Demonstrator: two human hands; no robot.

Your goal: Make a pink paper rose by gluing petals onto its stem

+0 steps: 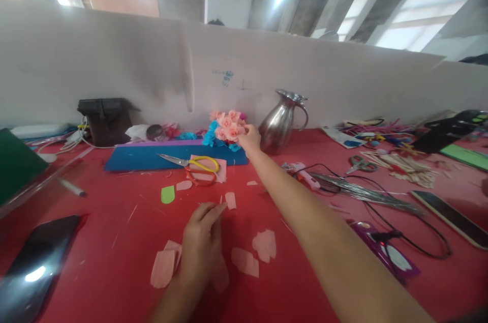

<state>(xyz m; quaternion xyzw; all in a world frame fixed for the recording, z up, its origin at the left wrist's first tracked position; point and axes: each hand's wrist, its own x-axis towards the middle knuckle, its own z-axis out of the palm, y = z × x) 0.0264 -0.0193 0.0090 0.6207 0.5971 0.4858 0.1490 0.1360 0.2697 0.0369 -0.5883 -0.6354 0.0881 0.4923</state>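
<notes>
My right hand reaches to the back of the table, its fingers closed at the right edge of a bunch of pink paper flowers. Blue paper flowers sit against the bunch's left side. Nearer to me, my left hand hovers low over the table with its fingers pressed together; what they hold, if anything, I cannot make out. Cut pink paper petals lie to its left, and more pink petals lie to its right. A single pink petal rests just beyond its fingertips.
Yellow-and-orange-handled scissors lie partly over a blue sheet. A steel jug stands right of the flowers. Further right are a glue gun, grey scissors, wires and a phone. A dark phone lies at left.
</notes>
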